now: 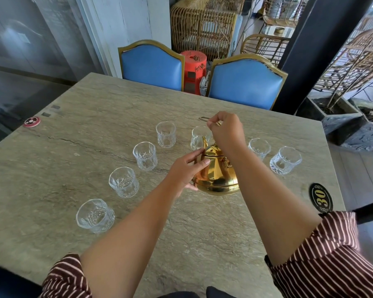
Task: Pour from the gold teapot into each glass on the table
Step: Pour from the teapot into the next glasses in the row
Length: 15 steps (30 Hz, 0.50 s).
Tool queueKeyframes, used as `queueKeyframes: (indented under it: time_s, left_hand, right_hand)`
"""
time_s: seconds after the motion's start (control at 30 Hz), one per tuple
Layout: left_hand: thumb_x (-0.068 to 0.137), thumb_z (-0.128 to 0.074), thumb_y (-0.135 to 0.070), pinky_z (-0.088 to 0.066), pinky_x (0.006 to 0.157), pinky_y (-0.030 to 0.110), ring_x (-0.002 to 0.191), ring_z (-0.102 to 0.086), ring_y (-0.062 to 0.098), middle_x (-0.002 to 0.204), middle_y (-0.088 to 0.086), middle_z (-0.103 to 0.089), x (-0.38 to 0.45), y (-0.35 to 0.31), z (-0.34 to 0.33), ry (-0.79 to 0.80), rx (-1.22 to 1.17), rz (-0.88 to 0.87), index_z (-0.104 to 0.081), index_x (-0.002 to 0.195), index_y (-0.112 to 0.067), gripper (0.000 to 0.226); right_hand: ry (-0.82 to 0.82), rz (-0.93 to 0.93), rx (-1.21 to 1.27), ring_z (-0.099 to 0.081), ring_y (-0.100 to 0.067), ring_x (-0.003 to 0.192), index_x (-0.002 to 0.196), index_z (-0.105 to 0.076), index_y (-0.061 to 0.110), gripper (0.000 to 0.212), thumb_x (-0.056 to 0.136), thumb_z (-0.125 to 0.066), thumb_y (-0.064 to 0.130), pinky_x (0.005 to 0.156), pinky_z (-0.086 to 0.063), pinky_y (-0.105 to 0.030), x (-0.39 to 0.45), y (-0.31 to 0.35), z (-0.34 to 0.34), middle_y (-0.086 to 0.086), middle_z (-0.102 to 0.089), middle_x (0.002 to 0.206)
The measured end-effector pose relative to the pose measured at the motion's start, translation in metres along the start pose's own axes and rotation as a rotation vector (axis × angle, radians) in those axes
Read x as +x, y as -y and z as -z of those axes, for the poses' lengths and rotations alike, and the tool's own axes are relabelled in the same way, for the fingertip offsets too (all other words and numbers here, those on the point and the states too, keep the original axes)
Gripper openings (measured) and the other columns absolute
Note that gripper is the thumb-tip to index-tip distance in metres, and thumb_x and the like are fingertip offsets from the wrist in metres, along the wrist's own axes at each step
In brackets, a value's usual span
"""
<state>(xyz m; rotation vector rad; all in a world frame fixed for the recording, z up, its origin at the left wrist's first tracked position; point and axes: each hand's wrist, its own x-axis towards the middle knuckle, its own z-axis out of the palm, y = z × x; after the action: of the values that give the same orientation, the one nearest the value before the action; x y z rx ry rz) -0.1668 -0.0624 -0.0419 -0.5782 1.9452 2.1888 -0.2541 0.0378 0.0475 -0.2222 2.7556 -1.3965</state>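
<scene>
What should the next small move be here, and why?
Probably lift the gold teapot toward the glass by its spout: it rests on the table, right hand pinching the raised handle, left hand holding its side, and that glass looks empty.

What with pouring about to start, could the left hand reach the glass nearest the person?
Probably yes, after releasing the gold teapot: only bare table lies between the left hand and that glass.

The right hand (225, 131) hides part of one glass (196, 141) and most of the teapot (213, 177) handle.
</scene>
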Motion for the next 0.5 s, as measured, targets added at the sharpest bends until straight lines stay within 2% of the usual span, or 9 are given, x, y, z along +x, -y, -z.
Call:
queueKeyframes:
  time_s: [0.07,0.13,0.17,0.23,0.3,0.33,0.43,0.5]
  left_hand:
    - [0.088,-0.074,-0.03,-0.059,0.08,0.06,0.092,-0.065,0.008,0.147,-0.002,-0.053,-0.001,0.002,0.0,-0.006,0.031,-0.031,-0.053,0.142,-0.038,0.058]
    - [0.088,-0.074,-0.032,-0.061,0.079,0.056,0.101,-0.064,0.014,0.155,-0.003,-0.045,-0.001,0.005,0.0,-0.012,0.07,-0.067,-0.052,0.142,-0.041,0.058]
    - [0.089,-0.073,-0.032,-0.062,0.078,0.052,0.105,-0.063,0.016,0.158,-0.003,-0.041,-0.001,0.007,0.0,-0.012,0.089,-0.086,-0.052,0.142,-0.043,0.058]
    - [0.089,-0.072,-0.032,-0.063,0.074,0.042,0.103,-0.063,0.012,0.159,-0.003,-0.039,0.0,0.013,0.001,-0.019,0.125,-0.128,-0.05,0.142,-0.046,0.059]
    - [0.089,-0.072,-0.034,-0.062,0.069,0.035,0.101,-0.064,0.008,0.159,-0.005,-0.04,-0.001,0.018,0.003,-0.04,0.165,-0.165,-0.048,0.141,-0.049,0.059]
    - [0.089,-0.072,-0.036,-0.062,0.068,0.034,0.106,-0.064,0.011,0.159,-0.006,-0.04,-0.001,0.02,0.005,-0.049,0.178,-0.178,-0.048,0.14,-0.051,0.059]
    - [0.087,-0.073,-0.04,-0.062,0.07,0.035,0.121,-0.062,0.018,0.157,-0.008,-0.043,-0.005,0.025,0.01,-0.079,0.171,-0.194,-0.048,0.135,-0.06,0.058]
    - [0.084,-0.075,-0.043,-0.062,0.077,0.04,0.128,-0.059,0.021,0.155,-0.012,-0.042,-0.007,0.027,0.016,-0.108,0.154,-0.199,-0.044,0.137,-0.062,0.064]
  right_hand:
    - [-0.019,-0.008,0.026,-0.054,-0.008,0.065,0.099,-0.067,0.01,0.012,0.093,-0.059,0.018,0.054,-0.04,-0.019,-0.006,-0.002,0.0,-0.003,-0.068,0.1]
    - [-0.045,-0.017,0.059,-0.064,-0.019,0.081,0.098,-0.067,0.011,0.011,0.093,-0.06,0.018,0.06,-0.044,-0.023,-0.012,-0.005,-0.001,-0.005,-0.069,0.098]
    - [-0.059,-0.02,0.077,-0.065,-0.023,0.084,0.096,-0.066,0.012,0.009,0.093,-0.06,0.018,0.061,-0.046,-0.025,-0.015,-0.007,-0.002,-0.006,-0.07,0.097]
    - [-0.072,-0.02,0.106,-0.061,-0.02,0.07,0.093,-0.065,0.014,0.007,0.093,-0.06,0.019,0.059,-0.045,-0.027,-0.021,-0.012,-0.005,-0.007,-0.071,0.095]
    - [-0.075,-0.015,0.119,-0.053,-0.013,0.066,0.094,-0.064,0.016,0.007,0.093,-0.059,0.019,0.061,-0.048,-0.029,-0.025,-0.016,-0.008,-0.003,-0.07,0.093]
    - [-0.076,-0.013,0.128,-0.053,-0.013,0.066,0.093,-0.064,0.016,0.006,0.093,-0.058,0.02,0.062,-0.049,-0.029,-0.027,-0.017,-0.01,-0.002,-0.07,0.095]
    - [-0.076,0.008,0.157,-0.057,-0.019,0.062,0.09,-0.063,0.02,0.006,0.093,-0.058,0.021,0.06,-0.051,-0.031,-0.031,-0.018,-0.016,-0.004,-0.07,0.097]
    - [-0.061,0.029,0.165,-0.051,-0.015,0.053,0.089,-0.063,0.022,0.006,0.093,-0.059,0.022,0.053,-0.045,-0.027,-0.032,-0.016,-0.021,-0.002,-0.07,0.093]
